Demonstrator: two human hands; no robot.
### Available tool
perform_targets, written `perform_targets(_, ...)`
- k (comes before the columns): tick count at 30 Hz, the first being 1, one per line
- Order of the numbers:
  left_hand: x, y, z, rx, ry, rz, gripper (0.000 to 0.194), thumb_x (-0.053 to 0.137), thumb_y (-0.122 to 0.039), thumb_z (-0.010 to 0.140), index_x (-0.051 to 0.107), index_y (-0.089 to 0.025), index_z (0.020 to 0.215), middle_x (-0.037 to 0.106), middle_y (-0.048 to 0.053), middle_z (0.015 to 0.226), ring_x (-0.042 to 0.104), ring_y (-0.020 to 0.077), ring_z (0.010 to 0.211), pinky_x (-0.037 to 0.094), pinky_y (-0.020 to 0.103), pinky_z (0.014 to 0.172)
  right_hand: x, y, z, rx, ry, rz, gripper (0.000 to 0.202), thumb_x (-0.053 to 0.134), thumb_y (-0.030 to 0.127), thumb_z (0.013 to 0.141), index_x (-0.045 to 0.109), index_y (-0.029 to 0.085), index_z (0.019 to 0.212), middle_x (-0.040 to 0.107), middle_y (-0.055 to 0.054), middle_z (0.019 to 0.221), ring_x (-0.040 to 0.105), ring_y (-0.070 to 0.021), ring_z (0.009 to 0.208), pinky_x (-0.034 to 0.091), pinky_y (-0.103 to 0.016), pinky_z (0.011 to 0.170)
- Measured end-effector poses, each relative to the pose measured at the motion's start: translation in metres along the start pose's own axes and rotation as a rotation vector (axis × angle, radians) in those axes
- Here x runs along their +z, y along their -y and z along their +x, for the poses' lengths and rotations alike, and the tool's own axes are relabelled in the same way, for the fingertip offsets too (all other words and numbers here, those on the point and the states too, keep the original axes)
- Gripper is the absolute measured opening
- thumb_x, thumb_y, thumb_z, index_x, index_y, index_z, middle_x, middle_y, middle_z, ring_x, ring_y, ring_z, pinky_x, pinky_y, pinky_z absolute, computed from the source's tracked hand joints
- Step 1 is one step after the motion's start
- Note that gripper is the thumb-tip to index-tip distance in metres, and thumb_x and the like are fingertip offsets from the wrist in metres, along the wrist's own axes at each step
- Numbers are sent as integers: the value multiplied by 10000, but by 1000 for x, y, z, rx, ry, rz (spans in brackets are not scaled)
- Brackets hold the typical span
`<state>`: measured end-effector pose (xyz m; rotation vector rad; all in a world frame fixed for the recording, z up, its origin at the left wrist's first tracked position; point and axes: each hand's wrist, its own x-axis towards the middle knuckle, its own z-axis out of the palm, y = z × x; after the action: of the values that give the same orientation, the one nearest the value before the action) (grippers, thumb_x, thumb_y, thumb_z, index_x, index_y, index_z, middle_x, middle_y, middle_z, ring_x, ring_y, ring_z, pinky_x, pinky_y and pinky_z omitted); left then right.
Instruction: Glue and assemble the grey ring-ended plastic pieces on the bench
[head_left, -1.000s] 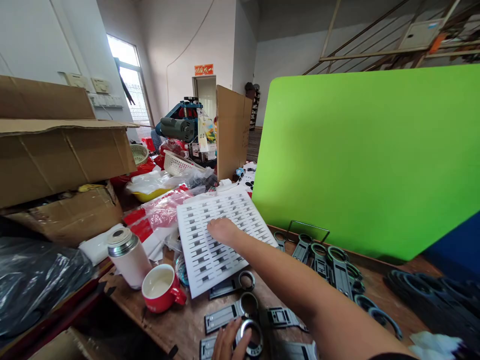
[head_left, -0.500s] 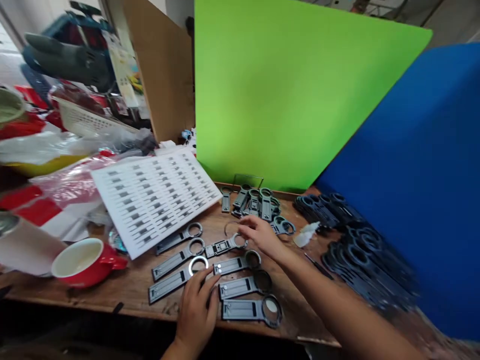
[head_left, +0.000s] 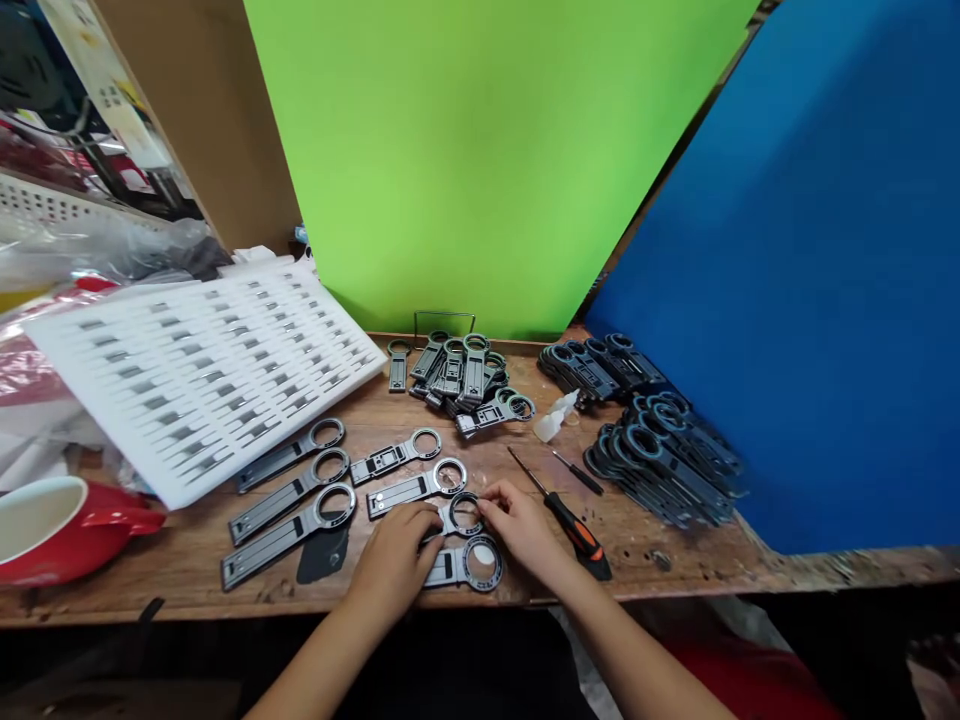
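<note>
Ringed part [head_left: 447, 520] seemingly crosswise, ring [head_left: 454, 521] rightward

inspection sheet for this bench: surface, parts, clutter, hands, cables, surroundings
Surface: worn brown wooden bench
Parts: grey ring-ended pieces in two groups near the front, more heaped behind; dark ring-ended pieces stacked right
Clutter: red mug, slotted white tray, screwdriver with orange-and-black handle
Left hand: over a ring-ended piece
Right hand: at that piece's ring end
Cables: nothing seen on the bench
Surroundings: green board behind, blue board to the right
</note>
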<state>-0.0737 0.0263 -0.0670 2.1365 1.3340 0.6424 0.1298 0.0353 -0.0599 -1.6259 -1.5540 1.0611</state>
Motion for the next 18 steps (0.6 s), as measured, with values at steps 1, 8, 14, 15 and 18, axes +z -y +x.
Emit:
perform_targets(1, 0, -1, 1, -7, 10, -1, 157, 491, -221, 827, 626, -220, 907, 637, 56, 1008, 554, 215, 972, 435, 391, 898, -1, 1, 0, -20, -7, -55, 95, 516, 278, 789, 575, 203, 783, 637, -15, 744, 581, -171, 694, 438, -271, 648)
perform_targets(8, -4, -4, 5, 33, 108, 201, 286, 442, -215, 863, 628, -301, 1063, 606, 47, 1074, 549, 222, 955, 436, 362, 830, -5, 11, 1, -119, 8, -368, 118, 504, 201, 829, 617, 198, 794, 659, -34, 802, 594, -185, 763, 429, -275, 704)
perform_targets(14, -6, -3, 8, 163, 175, 335, 406, 461, -112, 829, 611, -340, 1130, 609, 60, 1107, 569, 216, 945, 447, 336, 799, -2, -4, -3, -250, -22, -528, 215, 478, 158, 858, 684, 193, 910, 640, -75, 880, 591, -190, 842, 461, -291, 782)
perform_targets(15, -5, -3, 9, 190, 178, 328, 415, 463, -95, 821, 610, -330, 1130, 609, 54, 1141, 569, 213, 974, 445, 334, 820, -3, -9, -6, -277, -25, -533, 252, 459, 143, 863, 676, 198, 978, 643, -80, 920, 593, -189, 866, 466, -294, 800)
perform_targets(18, -2, 0, 11, 275, 163, 259, 442, 464, -40, 791, 603, -287, 1131, 601, 30, 1233, 544, 196, 1102, 405, 324, 931, -11, -25, -18, -426, 13, -595, 345, 439, 118, 857, 624, 219, 1131, 630, -96, 1087, 575, -204, 997, 457, -338, 885)
